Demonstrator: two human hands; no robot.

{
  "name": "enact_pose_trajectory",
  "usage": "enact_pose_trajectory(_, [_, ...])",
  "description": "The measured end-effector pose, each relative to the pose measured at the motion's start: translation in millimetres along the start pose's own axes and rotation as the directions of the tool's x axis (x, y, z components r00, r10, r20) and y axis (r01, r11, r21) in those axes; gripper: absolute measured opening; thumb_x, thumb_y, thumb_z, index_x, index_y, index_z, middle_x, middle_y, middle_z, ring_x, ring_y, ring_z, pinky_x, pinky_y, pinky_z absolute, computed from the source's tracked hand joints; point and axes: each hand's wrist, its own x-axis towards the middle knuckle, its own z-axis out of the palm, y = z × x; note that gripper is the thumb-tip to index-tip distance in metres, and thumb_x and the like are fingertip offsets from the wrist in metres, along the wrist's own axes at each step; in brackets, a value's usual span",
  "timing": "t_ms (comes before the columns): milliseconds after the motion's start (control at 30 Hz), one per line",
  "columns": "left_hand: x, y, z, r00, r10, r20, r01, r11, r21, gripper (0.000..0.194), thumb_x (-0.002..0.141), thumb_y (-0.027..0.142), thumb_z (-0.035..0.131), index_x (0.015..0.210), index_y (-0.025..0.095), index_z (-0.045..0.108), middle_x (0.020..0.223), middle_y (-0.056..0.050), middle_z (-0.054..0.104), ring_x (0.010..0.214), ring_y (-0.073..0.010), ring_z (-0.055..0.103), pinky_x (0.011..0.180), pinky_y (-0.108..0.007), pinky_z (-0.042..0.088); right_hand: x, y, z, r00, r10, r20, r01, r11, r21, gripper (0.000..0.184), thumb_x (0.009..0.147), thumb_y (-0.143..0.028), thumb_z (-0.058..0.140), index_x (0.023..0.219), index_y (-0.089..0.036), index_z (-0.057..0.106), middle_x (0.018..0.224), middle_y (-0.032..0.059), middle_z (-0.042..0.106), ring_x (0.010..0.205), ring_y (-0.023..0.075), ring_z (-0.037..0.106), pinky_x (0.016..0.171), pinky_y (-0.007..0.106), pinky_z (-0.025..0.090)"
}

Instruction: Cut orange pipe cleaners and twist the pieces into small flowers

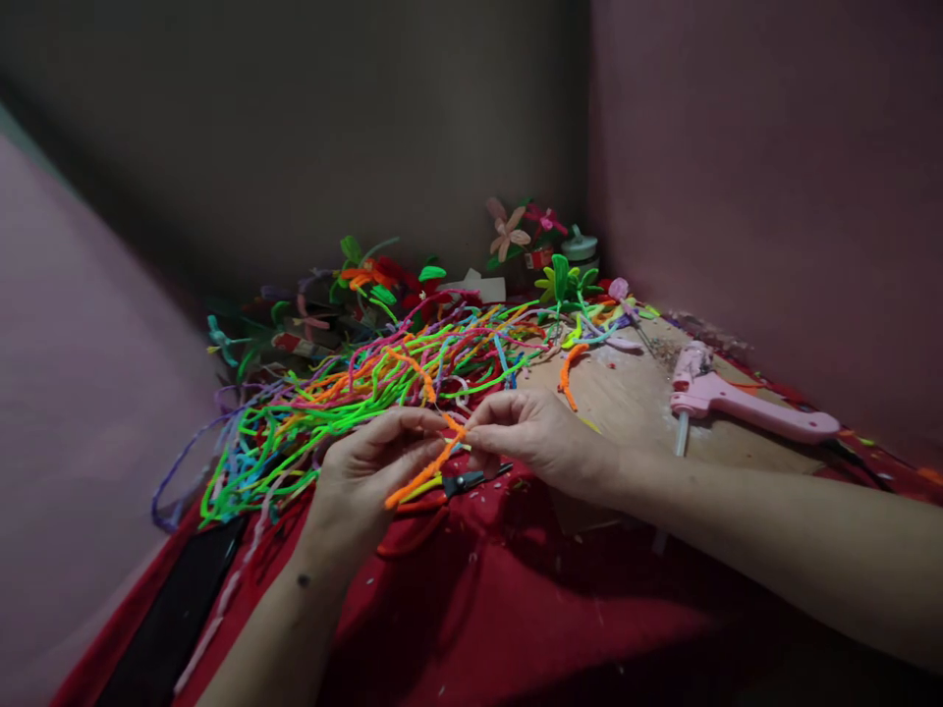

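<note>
My left hand (368, 471) and my right hand (534, 437) meet over a red cloth (516, 609), and both pinch one orange pipe cleaner (423, 473). The pipe cleaner runs from the pinch point near the fingertips down and left across my left palm. Just below the hands lies a small pair of cutters (468, 481) with dark jaws. Behind the hands spreads a tangled heap of pipe cleaners (354, 393) in green, orange, pink, blue and purple.
A pink glue gun (744, 405) lies on a cardboard sheet (634, 393) at the right. Finished pipe-cleaner flowers (516, 236) stand at the back by the walls. A dark phone-like slab (177, 619) rests at the lower left. Another orange piece (567, 373) lies on the cardboard.
</note>
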Motion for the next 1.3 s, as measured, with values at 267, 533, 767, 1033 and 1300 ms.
enact_pose_trajectory(267, [-5, -4, 1.3, 0.873, 0.476, 0.110, -0.471, 0.760, 0.447, 0.018, 0.077, 0.011, 0.062, 0.089, 0.023, 0.067, 0.090, -0.002, 0.058, 0.081, -0.0127, 0.059, 0.068, -0.022, 0.047, 0, 2, 0, 0.993, 0.051, 0.103, -0.058, 0.996, 0.067, 0.008, 0.075, -0.014, 0.057, 0.067, -0.013, 0.059, 0.056, -0.0016, 0.059, 0.050, 0.0079, 0.052, 0.055, 0.022, 0.044])
enact_pose_trajectory(533, [-8, 1, 10.5, 0.946, 0.303, 0.112, -0.315, 0.786, 0.532, 0.011, 0.083, 0.017, 0.053, 0.073, 0.019, 0.055, 0.067, 0.002, 0.057, 0.060, -0.0093, 0.052, 0.057, -0.020, 0.042, -11, 6, 3, 0.912, -0.395, 0.113, 0.379, 0.704, -0.601, 0.012, 0.078, -0.014, 0.055, 0.070, -0.012, 0.064, 0.061, 0.0021, 0.060, 0.057, 0.0099, 0.051, 0.058, 0.023, 0.037])
enact_pose_trajectory(767, [-13, 0, 8.7, 0.990, 0.141, 0.023, -0.135, 0.872, 0.471, 0.010, 0.080, 0.024, 0.055, 0.073, 0.019, 0.060, 0.065, 0.003, 0.059, 0.059, -0.0101, 0.053, 0.055, -0.019, 0.041, -7, 11, 5, 0.939, -0.329, 0.099, 0.334, 0.804, -0.492, 0.013, 0.078, -0.013, 0.054, 0.074, -0.011, 0.067, 0.062, 0.0019, 0.062, 0.055, 0.0088, 0.052, 0.055, 0.021, 0.038])
enact_pose_trajectory(1033, [-8, 2, 4.9, 0.984, 0.156, -0.083, -0.108, 0.903, 0.416, 0.010, 0.076, 0.028, 0.061, 0.072, 0.020, 0.065, 0.068, 0.003, 0.064, 0.062, -0.0114, 0.057, 0.058, -0.021, 0.043, 2, 3, 0, 0.970, 0.176, 0.165, -0.178, 0.984, -0.003, 0.014, 0.077, -0.020, 0.060, 0.066, -0.011, 0.062, 0.057, 0.0014, 0.060, 0.049, 0.0086, 0.054, 0.053, 0.023, 0.044])
enact_pose_trajectory(1300, [-5, -2, 1.6, 0.998, -0.052, 0.047, 0.028, 0.909, 0.416, 0.022, 0.077, 0.038, 0.057, 0.068, 0.019, 0.066, 0.062, 0.001, 0.062, 0.057, -0.0129, 0.054, 0.053, -0.022, 0.040, -5, 10, 2, 0.974, -0.213, 0.075, 0.220, 0.821, -0.526, 0.012, 0.078, -0.013, 0.059, 0.069, -0.011, 0.066, 0.057, 0.0000, 0.058, 0.053, 0.0078, 0.049, 0.053, 0.021, 0.037])
